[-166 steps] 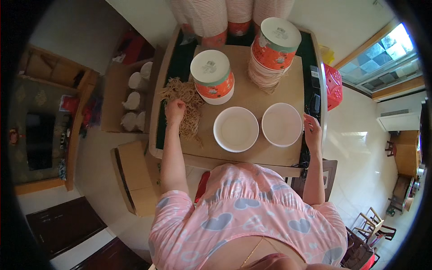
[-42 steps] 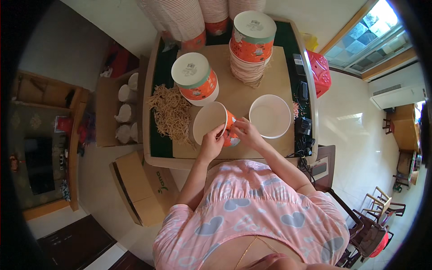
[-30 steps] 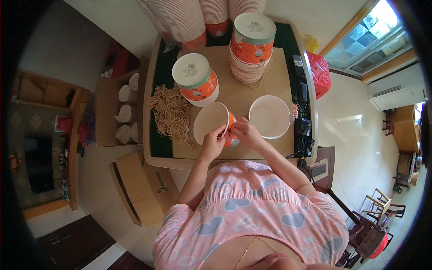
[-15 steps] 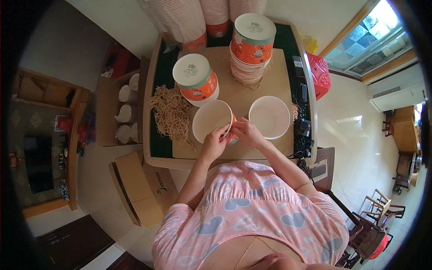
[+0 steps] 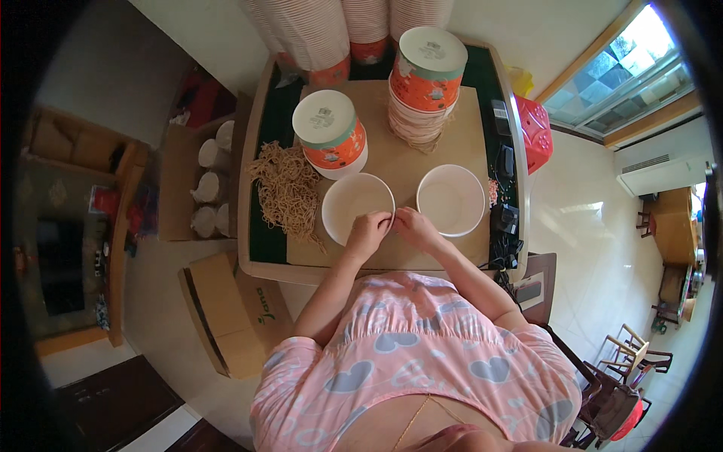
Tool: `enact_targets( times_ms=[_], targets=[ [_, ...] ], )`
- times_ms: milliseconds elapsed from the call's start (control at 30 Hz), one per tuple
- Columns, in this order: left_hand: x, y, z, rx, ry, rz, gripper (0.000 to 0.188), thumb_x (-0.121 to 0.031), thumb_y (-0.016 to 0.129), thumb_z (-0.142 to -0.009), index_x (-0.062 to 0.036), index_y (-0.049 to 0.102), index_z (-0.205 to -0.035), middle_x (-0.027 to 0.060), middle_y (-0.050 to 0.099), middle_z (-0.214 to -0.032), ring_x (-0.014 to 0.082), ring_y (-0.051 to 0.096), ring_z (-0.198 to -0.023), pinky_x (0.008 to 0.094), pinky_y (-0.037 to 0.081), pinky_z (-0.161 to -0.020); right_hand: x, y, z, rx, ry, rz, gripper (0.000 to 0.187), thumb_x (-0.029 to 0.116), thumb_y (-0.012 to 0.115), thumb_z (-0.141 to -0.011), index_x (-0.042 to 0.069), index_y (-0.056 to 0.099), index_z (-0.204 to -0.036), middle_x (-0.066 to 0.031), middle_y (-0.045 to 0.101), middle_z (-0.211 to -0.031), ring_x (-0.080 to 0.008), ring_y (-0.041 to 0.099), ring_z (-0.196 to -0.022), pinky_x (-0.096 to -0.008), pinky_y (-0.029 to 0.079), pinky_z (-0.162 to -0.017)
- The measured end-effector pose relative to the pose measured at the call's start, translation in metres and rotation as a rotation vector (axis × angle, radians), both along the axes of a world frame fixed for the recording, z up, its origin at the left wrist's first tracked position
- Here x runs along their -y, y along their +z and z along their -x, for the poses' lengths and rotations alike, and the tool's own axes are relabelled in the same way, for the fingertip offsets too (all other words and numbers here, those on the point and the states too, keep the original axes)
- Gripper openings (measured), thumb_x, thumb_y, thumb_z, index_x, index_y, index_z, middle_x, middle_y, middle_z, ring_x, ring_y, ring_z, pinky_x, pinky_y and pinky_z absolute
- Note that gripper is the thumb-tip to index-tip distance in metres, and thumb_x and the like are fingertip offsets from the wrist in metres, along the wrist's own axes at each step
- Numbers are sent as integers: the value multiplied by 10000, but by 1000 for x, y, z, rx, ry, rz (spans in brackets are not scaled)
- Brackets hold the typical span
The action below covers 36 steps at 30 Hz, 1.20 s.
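Observation:
In front of me a white-lined paper bucket (image 5: pixel 349 202) stands with its mouth up. My left hand (image 5: pixel 367 232) is closed on its near right rim, fingers over the inner side. My right hand (image 5: pixel 416 229) is pinched at the outside of the same rim, close to my left fingertips; what it pinches is hidden. A second paper bucket (image 5: pixel 452 197) stands open to the right. Behind the first, an orange printed bucket (image 5: pixel 329 132) sits upside down over a white one. A tangled heap of tan paper twine (image 5: pixel 288 192) lies to the left.
Farther back is an upturned bucket stack (image 5: pixel 425 75) with loops of twine around its lower part. Tall bagged bucket stacks (image 5: pixel 309 34) line the wall. Black adapters and cords (image 5: pixel 507 220) lie along the table's right edge. An open carton (image 5: pixel 184 181) holds white bundles at left.
The left bucket has come from a tilt to more upright, and its orange outer side no longer shows. Both hands have shifted slightly with it, staying at the rim.

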State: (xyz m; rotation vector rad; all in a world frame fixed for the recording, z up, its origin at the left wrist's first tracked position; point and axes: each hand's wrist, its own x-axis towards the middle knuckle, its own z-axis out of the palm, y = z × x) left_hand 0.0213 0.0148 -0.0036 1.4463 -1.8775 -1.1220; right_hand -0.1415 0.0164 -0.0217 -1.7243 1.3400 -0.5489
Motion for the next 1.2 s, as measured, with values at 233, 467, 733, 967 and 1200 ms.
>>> enact_targets(
  times_ms=[233,467,733,967,1200],
  targets=[
    [0,-18,9,137,21,112,97,-93,578,-816,-1,607,-800,166,619,-728,293,629,-687,376,482,-610,-3,-14,4,-60,1,-30,195,162,442,-847,14,565,-883,-204,581,-900,-377,557,-890,-442,440,-771],
    [6,-77,-2,-297,230,-162,113,-82,528,-869,13,545,-927,128,635,-761,217,654,-672,340,517,-584,-10,4,3,2,-156,-162,185,171,474,-863,11,554,-908,-217,613,-830,-382,596,-817,-436,460,-698],
    [3,-50,-8,119,82,212,296,-25,570,-764,-25,505,-1053,158,600,-949,319,626,-789,406,514,-702,-14,-5,5,11,-200,-133,228,236,510,-878,31,575,-955,-120,626,-707,-225,619,-631,-345,477,-589],
    [9,-21,8,318,-96,48,232,-95,596,-764,-58,580,-992,162,592,-980,346,595,-857,423,488,-737,-14,-11,6,6,-218,-91,223,226,502,-880,31,574,-959,-136,634,-726,-239,637,-668,-350,489,-609],
    [15,-54,3,-192,11,-399,163,-170,511,-864,-41,557,-775,130,619,-710,248,612,-585,331,488,-532,-32,27,25,-299,-64,-212,203,190,512,-863,13,610,-875,-165,623,-738,-296,626,-670,-359,473,-602]
  ],
)
